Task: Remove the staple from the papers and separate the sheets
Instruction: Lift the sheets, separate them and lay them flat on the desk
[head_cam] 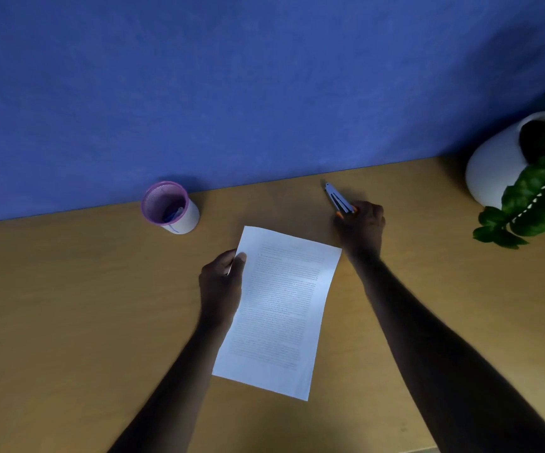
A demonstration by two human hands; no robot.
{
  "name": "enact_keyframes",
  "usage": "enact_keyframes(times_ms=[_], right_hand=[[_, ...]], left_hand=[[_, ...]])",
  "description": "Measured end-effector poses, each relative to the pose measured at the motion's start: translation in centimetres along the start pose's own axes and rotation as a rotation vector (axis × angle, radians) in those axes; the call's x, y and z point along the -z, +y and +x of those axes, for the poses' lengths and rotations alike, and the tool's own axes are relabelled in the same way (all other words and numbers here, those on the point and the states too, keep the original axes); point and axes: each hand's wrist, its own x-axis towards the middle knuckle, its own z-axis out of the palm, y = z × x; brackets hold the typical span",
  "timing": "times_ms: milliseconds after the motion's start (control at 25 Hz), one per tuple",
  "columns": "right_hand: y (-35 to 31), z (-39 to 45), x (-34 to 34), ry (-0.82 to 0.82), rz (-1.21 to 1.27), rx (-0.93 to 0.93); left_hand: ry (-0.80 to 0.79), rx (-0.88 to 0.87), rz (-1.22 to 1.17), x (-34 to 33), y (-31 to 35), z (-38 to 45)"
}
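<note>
The printed white papers lie tilted on the wooden desk, in the middle of the view. My left hand pinches their upper left edge, thumb on top of the sheet. The staple itself is too small to make out. Beyond the papers' top right corner, my right hand is closed around the near end of a grey stapler with orange trim; its far end points toward the wall.
A purple-rimmed mesh pen cup stands at the back left against the blue wall. A white pot with a green plant sits at the right rear. The desk's near edge shows bottom right.
</note>
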Motion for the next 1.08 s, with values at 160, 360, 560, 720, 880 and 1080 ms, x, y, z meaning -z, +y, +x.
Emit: enact_keyframes(times_ms=[160, 360, 560, 720, 880, 1080], right_hand=[[-0.9, 0.5, 1.1, 0.018, 0.248, -0.123], [-4.1, -1.9, 4.8, 0.11, 0.698, 0.044], [-8.5, -7.6, 8.8, 0.034, 0.854, 0.241], [-10.3, -11.1, 9.8, -0.137, 0.668, 0.28], [-10.3, -13.3, 10.4, -0.193, 0.219, 0.466], [-10.2, -14.6, 10.5, -0.368, 0.1, 0.599]], left_hand=[[-0.008, 0.014, -0.008, -0.1, 0.3, 0.4], [-0.017, -0.017, -0.004, 0.2, 1.4, 0.3], [-0.048, -0.06, -0.023, 1.3, 2.8, -0.4], [-0.078, -0.173, 0.007, 2.3, 3.9, -1.4], [-0.101, -0.281, 0.071, 3.5, 4.1, -2.7], [-0.106, -0.365, 0.166, 4.4, 4.0, -3.1]])
